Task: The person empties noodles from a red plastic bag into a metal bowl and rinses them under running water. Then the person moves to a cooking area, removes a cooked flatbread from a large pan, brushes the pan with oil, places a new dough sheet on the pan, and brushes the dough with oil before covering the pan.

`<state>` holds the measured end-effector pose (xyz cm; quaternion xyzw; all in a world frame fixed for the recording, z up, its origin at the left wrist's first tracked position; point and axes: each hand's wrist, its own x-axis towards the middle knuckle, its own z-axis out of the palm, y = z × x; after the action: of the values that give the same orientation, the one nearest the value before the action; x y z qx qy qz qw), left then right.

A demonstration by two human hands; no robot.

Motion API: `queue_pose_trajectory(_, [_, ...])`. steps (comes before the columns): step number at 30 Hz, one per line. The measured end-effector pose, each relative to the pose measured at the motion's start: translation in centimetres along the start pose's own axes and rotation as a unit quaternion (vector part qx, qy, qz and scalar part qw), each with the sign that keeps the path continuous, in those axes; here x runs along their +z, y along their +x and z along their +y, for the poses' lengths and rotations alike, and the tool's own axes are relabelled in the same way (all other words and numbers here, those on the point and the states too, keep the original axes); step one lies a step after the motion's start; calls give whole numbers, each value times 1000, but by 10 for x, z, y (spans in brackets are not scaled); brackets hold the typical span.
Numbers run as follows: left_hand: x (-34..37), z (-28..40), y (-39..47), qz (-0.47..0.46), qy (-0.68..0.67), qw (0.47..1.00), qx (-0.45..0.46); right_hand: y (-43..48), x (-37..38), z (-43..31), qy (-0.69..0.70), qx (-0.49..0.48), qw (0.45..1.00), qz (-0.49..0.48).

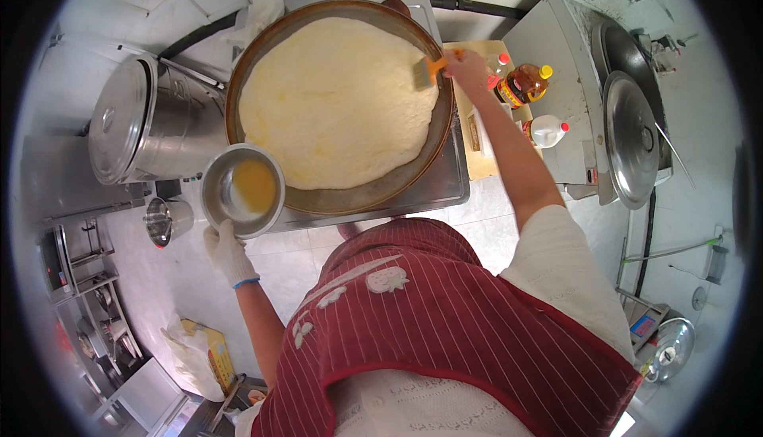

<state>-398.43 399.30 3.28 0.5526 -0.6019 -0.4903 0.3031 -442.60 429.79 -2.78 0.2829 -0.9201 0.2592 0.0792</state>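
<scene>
A wide sheet of pale dough (334, 103) lies in a large round pan (363, 201) with a browned rim. Yellowish patches show on parts of the dough. My bare right hand (468, 72) grips a pastry brush (430, 73) with an orange handle, its bristles against the dough near the right edge. At the pan's lower left, my left hand (225, 253), in a white knit glove, holds a round metal bowl (214, 189) by its rim. The tilted bowl contains a yellow liquid (255, 185), which looks like beaten egg.
A lidded steel pot (179, 115) stands left of the pan. Right of it, a sauce bottle (523, 86) and a white jug (545, 131) are on a tan board (484, 165). Farther right are a wok (626, 49) and a metal lid (633, 139). A small pail (179, 219) sits lower left.
</scene>
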Motion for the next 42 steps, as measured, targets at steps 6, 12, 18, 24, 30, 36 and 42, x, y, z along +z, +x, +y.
queue_pose_trajectory(6, [12, 2, 2, -31, 28, 999, -3, -107, 11, -73, 26, -237, 968, -83])
queue_pose_trajectory(12, [15, 6, 5, -39, 22, 999, 25, -138, -21, -143, 1, -279, 922, -268])
queue_pose_trajectory(18, [12, 9, -2, -33, 51, 998, 26, -12, -30, 19, 171, 206, 951, -156])
queue_pose_trajectory(24, [11, 7, 1, -14, 40, 999, 11, 40, 14, -41, 169, 8, 983, 73])
queue_pose_trajectory(30, [1, 3, 9, 7, 44, 999, 3, 85, 101, -135, 425, 130, 894, -54])
queue_pose_trajectory(36, [3, 4, 9, 34, 21, 999, -21, 125, 114, -64, 363, 250, 895, 68])
queue_pose_trajectory(42, [11, 9, 17, 19, 9, 999, -44, 156, 159, -73, 473, 238, 847, 55])
